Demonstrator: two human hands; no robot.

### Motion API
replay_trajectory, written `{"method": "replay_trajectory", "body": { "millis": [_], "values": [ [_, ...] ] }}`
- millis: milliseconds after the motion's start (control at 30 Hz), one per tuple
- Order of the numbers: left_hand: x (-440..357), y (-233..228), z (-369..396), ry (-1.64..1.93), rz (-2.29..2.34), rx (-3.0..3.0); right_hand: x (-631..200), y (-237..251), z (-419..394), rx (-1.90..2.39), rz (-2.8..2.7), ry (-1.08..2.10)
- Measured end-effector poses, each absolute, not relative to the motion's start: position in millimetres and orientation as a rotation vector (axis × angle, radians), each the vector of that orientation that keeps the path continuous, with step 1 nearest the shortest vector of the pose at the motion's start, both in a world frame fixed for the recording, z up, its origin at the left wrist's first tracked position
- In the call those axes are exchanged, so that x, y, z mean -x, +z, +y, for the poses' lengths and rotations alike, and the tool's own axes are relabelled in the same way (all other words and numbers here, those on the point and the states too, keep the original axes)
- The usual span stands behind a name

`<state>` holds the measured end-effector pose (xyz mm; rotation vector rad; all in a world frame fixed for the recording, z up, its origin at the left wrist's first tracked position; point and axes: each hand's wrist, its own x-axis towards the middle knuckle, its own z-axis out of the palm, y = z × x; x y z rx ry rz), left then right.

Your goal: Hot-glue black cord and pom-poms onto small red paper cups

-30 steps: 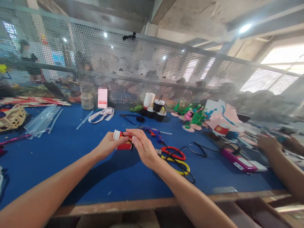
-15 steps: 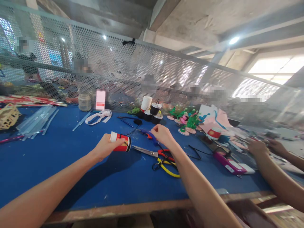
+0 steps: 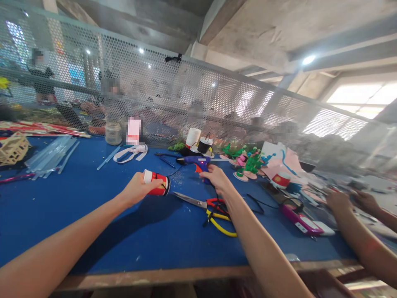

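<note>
My left hand (image 3: 136,189) holds a small red and white cup (image 3: 156,185) on its side, a black loop across its mouth, just above the blue table (image 3: 77,207). My right hand (image 3: 217,177) grips the handle of a blue glue gun (image 3: 195,162), lifted off the table with its nozzle pointing left. The gun's black cord (image 3: 217,203) trails down past my wrist. Red-handled scissors (image 3: 198,201) lie on the table below my right hand, beside a yellow-handled tool (image 3: 221,223).
Spools of black and white cord (image 3: 198,145) stand at the back by the perforated metal screen (image 3: 186,103). Green and pink foam flowers (image 3: 248,159) and paper cups lie to the right. Another person's hands (image 3: 350,200) work at the right near a pink device (image 3: 305,221). Clear glue sticks (image 3: 52,153) lie at the left.
My right hand left the cup, reached back across the table, took hold of the blue glue gun and lifted it. My left hand kept holding the cup.
</note>
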<state>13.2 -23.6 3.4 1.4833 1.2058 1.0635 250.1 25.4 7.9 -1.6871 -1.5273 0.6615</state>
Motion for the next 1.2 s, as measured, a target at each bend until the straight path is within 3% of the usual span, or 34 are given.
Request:
{"method": "replay_trajectory", "body": {
  "millis": [167, 367, 733, 1200],
  "values": [
    [-11, 2, -20, 1.107, 1.204, -1.48, -231, 20, -8, 1.304, -1.489, 0.974],
    [-6, 3, -17, 1.147, 1.324, -1.597, -210, 14, -38, 1.259, -1.635, 1.009],
    [-5, 3, -13, 0.999, 1.41, -1.434, -213, 7, -46, 1.317, -1.969, 0.543],
    [-5, -2, -12, 0.862, 1.53, -1.471, -211, 6, -48, 1.346, -2.084, 0.441]
  ]
}}
